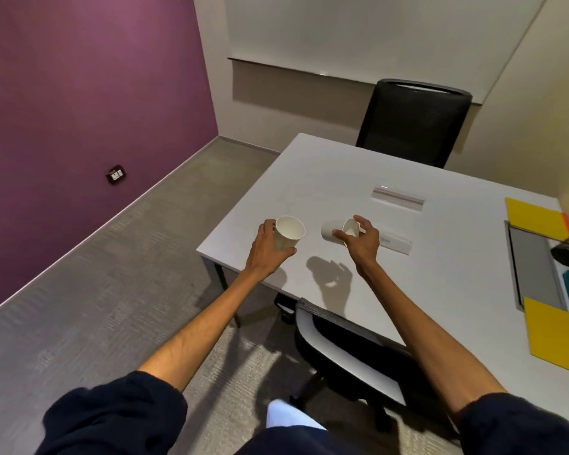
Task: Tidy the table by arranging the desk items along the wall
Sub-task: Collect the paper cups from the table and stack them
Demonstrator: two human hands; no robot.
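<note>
The left hand (pixel 263 247) grips a white paper cup (pixel 288 233), its fingers (pixel 270 224) curled round the wall, and holds it tilted over the near left corner of the desk (pixel 309 178). The right hand (pixel 363 239) pinches a second paper cup (pixel 329 232) at the rim, the cup turned on its side above the desk's middle, near a flat white strip (pixel 395 245); yellow folders (pixel 532 216) lie by the right edge

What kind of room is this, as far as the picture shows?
Most likely a small office or meeting room: a white table with a black mesh office chair at it, what looks like a whiteboard on the far wall, and yellow folders.
</note>
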